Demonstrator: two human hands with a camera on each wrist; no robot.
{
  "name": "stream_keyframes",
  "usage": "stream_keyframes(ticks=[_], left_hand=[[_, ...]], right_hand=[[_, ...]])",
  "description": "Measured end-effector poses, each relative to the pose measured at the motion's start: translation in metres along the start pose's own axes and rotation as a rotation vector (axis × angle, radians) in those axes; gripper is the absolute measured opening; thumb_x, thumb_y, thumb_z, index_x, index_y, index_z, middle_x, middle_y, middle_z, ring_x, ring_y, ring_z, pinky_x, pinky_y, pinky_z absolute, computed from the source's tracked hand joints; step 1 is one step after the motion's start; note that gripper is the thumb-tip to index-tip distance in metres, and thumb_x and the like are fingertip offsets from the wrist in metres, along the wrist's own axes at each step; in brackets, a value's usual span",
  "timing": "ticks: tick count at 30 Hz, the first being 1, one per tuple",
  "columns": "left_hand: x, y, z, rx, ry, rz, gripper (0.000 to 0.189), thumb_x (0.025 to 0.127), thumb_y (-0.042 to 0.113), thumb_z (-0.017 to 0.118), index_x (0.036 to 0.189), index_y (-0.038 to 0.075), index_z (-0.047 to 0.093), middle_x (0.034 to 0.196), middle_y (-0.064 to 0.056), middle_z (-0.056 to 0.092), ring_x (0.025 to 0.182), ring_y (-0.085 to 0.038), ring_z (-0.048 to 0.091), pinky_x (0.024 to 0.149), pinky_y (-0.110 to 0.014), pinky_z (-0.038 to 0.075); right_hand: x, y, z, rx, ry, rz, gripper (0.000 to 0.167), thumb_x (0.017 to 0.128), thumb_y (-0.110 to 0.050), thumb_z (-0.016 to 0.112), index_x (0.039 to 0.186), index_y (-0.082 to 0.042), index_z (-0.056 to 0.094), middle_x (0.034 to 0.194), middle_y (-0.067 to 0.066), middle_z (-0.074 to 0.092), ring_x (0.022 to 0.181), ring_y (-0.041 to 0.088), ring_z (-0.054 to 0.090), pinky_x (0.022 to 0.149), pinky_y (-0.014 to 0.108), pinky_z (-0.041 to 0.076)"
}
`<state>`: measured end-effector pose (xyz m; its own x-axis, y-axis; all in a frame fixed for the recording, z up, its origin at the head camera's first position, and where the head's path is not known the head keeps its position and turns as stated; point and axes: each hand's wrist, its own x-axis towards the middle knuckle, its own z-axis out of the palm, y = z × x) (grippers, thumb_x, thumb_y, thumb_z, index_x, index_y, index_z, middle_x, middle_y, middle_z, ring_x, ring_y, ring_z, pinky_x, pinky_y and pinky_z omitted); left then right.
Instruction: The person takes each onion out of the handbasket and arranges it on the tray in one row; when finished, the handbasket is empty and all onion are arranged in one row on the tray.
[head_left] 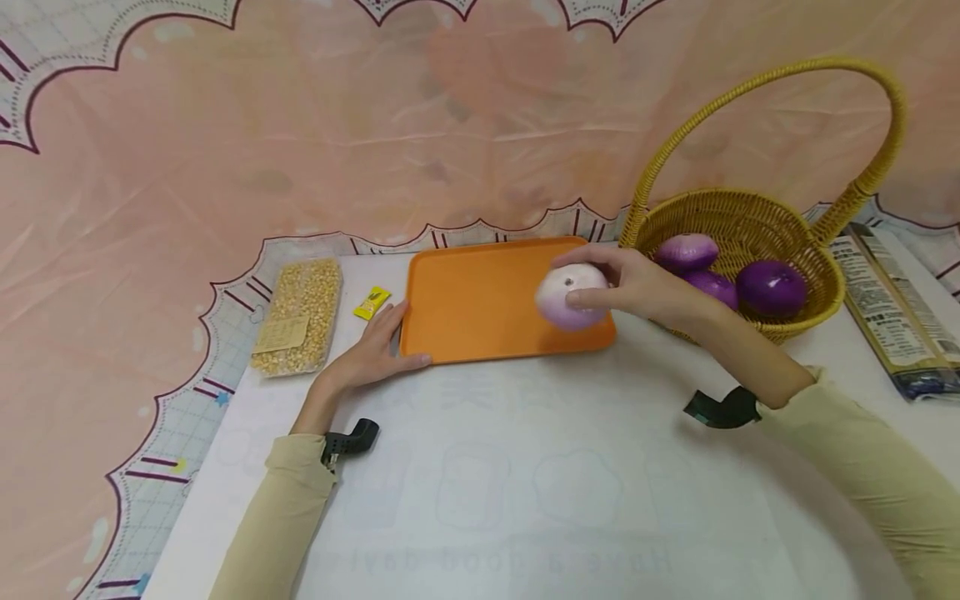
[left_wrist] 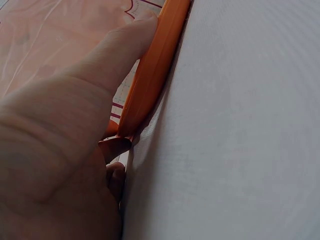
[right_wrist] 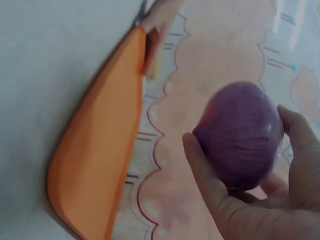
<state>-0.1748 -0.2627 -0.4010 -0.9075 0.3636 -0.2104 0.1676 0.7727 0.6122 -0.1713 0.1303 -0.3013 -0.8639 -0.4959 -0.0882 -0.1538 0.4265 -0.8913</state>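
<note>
An onion [head_left: 572, 297], pale at one end and purple along its side in the right wrist view, is in my right hand [head_left: 637, 287]. The fingers and thumb grip it from opposite sides. In the head view it overlaps the right part of an orange tray [head_left: 480, 304]. My left hand [head_left: 371, 350] holds the tray's near left corner, thumb [left_wrist: 132, 37] along the front rim and fingers along the left side. Part of those fingers is hidden behind the palm in the left wrist view.
A yellow wicker basket [head_left: 832, 287] with a tall handle stands right of the tray, holding several purple onions [head_left: 772, 287]. Behind it lies a printed packet [head_left: 900, 325]. Left of the tray are a bag of corn kernels [head_left: 300, 308] and a small yellow packet [head_left: 372, 302].
</note>
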Motion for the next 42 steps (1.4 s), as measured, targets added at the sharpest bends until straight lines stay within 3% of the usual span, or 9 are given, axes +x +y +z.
stream_keyframes(ticks=[5,11,19,27,31,36,42], left_hand=[[0.0,-0.001,-0.001,0.0,0.008,-0.003,0.106,0.084,0.051,0.07,0.158,0.014,0.004,0.165,-0.012,0.003,0.152,-0.032,-0.005,0.12,-0.06,0.006],[-0.001,-0.001,-0.004,0.008,0.001,-0.013,0.107,0.083,0.051,0.07,0.158,0.014,0.003,0.165,-0.011,0.003,0.152,-0.032,-0.005,0.12,-0.06,0.006],[-0.002,0.002,-0.003,0.0,0.004,-0.014,0.106,0.084,0.051,0.07,0.157,0.012,0.005,0.165,-0.013,0.004,0.152,-0.033,-0.005,0.121,-0.058,0.004],[0.001,0.005,0.0,-0.012,-0.004,-0.038,0.106,0.082,0.056,0.069,0.158,0.018,0.004,0.165,-0.008,0.003,0.153,-0.028,-0.007,0.122,-0.056,0.004],[0.003,0.007,0.0,-0.006,-0.004,-0.02,0.106,0.083,0.053,0.07,0.158,0.017,0.004,0.165,-0.009,0.004,0.153,-0.029,-0.006,0.122,-0.056,0.005],[0.003,0.006,0.001,-0.001,-0.004,-0.027,0.107,0.083,0.053,0.07,0.158,0.017,0.004,0.165,-0.009,0.004,0.153,-0.029,-0.006,0.122,-0.056,0.006],[0.0,0.002,-0.001,-0.004,-0.003,-0.038,0.108,0.082,0.055,0.07,0.158,0.017,0.003,0.165,-0.009,0.003,0.153,-0.029,-0.006,0.122,-0.056,0.006]], right_hand=[[0.014,0.002,0.021,-0.023,0.06,-0.015,0.049,0.089,-0.03,0.071,0.134,-0.018,0.055,0.131,0.006,0.056,0.113,0.024,0.054,0.098,0.037,0.047],[0.043,-0.002,0.048,0.032,0.094,-0.057,0.052,0.088,-0.027,0.071,0.135,-0.013,0.054,0.131,0.009,0.056,0.112,0.024,0.055,0.094,0.035,0.049],[0.106,-0.009,0.075,-0.054,0.121,-0.056,0.054,0.09,-0.036,0.069,0.136,-0.015,0.049,0.13,0.01,0.057,0.11,0.024,0.056,0.089,0.036,0.052],[0.177,-0.012,0.092,-0.211,0.171,-0.147,0.06,0.09,-0.033,0.069,0.138,-0.003,0.046,0.136,0.015,0.053,0.119,0.028,0.051,0.103,0.038,0.045],[0.205,-0.009,0.1,-0.309,0.181,-0.165,0.056,0.089,-0.031,0.069,0.132,0.0,0.05,0.132,0.017,0.055,0.117,0.028,0.051,0.104,0.037,0.043],[0.223,-0.011,0.108,-0.333,0.166,-0.138,0.049,0.09,-0.031,0.068,0.126,-0.002,0.052,0.128,0.014,0.058,0.115,0.026,0.053,0.107,0.036,0.041],[0.233,-0.019,0.122,-0.35,0.129,-0.086,0.051,0.091,-0.035,0.065,0.13,-0.005,0.051,0.132,0.012,0.057,0.122,0.026,0.051,0.112,0.035,0.038]])
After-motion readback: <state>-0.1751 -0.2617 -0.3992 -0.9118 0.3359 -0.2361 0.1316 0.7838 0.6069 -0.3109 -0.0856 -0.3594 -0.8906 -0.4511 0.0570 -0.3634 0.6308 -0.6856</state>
